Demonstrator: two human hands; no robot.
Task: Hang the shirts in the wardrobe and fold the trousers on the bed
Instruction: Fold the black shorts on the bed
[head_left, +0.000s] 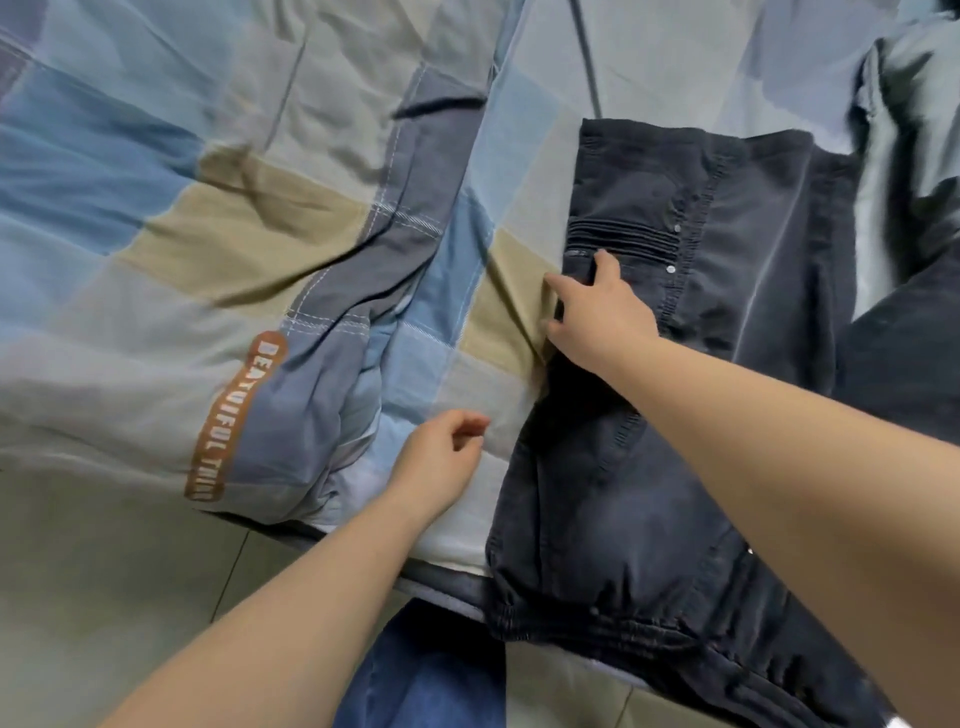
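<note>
Head view: dark trousers lie on the bed, right of the checked blue and tan quilt, their waistband hanging over the near edge. The right hand grips the left edge of the folded leg, thumb on top near a ribbed panel. The left hand hovers just beside the trousers, fingers loosely curled, holding nothing.

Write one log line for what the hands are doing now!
left hand: loosely curled, holding nothing | right hand: gripping dark trousers | bed
</note>
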